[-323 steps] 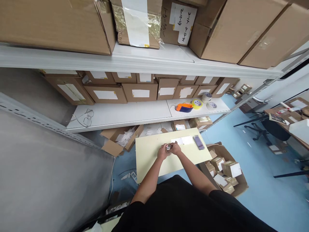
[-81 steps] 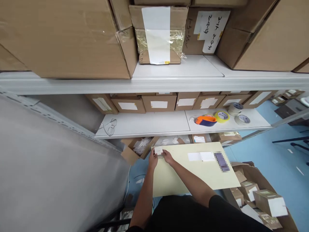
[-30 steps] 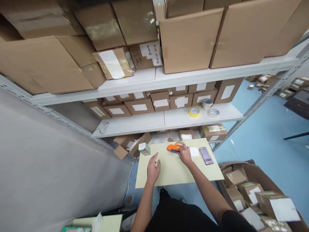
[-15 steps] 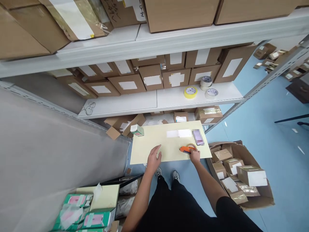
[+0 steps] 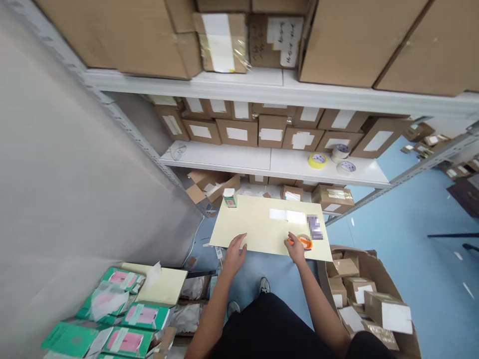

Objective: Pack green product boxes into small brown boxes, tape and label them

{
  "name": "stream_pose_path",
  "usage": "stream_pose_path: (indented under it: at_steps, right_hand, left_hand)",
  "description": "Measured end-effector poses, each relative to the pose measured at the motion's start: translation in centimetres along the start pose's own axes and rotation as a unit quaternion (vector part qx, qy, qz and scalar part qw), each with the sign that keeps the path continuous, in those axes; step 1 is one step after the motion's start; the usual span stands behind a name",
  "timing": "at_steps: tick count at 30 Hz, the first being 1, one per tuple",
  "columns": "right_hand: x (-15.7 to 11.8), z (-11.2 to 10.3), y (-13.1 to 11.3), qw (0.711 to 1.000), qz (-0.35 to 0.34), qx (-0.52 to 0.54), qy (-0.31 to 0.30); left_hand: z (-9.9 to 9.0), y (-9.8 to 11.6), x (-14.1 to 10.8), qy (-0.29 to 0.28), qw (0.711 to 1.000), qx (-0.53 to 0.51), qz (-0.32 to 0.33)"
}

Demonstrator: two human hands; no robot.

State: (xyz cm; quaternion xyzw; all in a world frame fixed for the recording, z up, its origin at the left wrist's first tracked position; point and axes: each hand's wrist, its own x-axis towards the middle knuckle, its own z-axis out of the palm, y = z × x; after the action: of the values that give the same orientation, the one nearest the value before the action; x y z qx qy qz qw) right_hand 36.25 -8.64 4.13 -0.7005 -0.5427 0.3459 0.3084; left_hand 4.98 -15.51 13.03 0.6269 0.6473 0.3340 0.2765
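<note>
My left hand (image 5: 235, 253) is at the front edge of a cream-coloured board (image 5: 250, 219), its fingers apart and holding nothing. My right hand (image 5: 296, 249) has its fingers closed on an orange utility knife (image 5: 306, 243), near the board's front right. Under the knife, a roll of tape (image 5: 309, 237) lies partly hidden. Behind that hand are white paper labels (image 5: 277, 214), and a phone-like purple object (image 5: 315, 228), blurred out, lies to their right. A small green and white box (image 5: 230, 198) stands at the back left corner.
Metal shelving with cartons (image 5: 236, 132) and tape rolls (image 5: 318, 160) rises behind the board. A large open carton (image 5: 398, 289) of parcels stands on the right. At lower left, green boxes (image 5: 145, 315) are piled beside another cream board (image 5: 164, 286).
My view has turned left and shifted back. My right hand has moved left along the knife, which now shows mostly to the right of the fingers. My left hand remains open.
</note>
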Motion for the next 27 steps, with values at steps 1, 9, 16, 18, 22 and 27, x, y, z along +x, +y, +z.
stream_pose_path:
  at_steps: [1, 9, 16, 18, 22, 27]
  right_hand:
    - [-0.6, 0.6, -1.3, 0.999, -0.012, 0.035, -0.005]
    - [-6.3, 8.2, -11.0, 0.979, -0.096, 0.141, -0.113]
    - [-12.7, 16.3, -14.8, 0.955, -0.141, 0.125, -0.228]
    - [-14.5, 18.2, -15.6, 0.943, -0.159, 0.128, -0.263]
    - [-17.5, 20.8, -18.0, 0.909, -0.204, 0.122, -0.342]
    - [-21.0, 22.2, -21.7, 0.847, -0.265, 0.129, -0.443]
  left_hand:
    - [-0.8, -0.2, -0.6, 0.009, 1.000, -0.004, 0.001]
    - [-7.7, -6.4, -9.0, 0.108, 0.991, -0.060, -0.044]
    - [-12.5, -11.1, -18.2, 0.213, 0.964, -0.099, -0.126]
    - [-14.0, -11.2, -20.7, 0.247, 0.952, -0.105, -0.146]
    - [-16.5, -10.9, -25.4, 0.337, 0.917, -0.097, -0.189]
    - [-16.6, -9.6, -31.1, 0.433, 0.865, -0.075, -0.240]
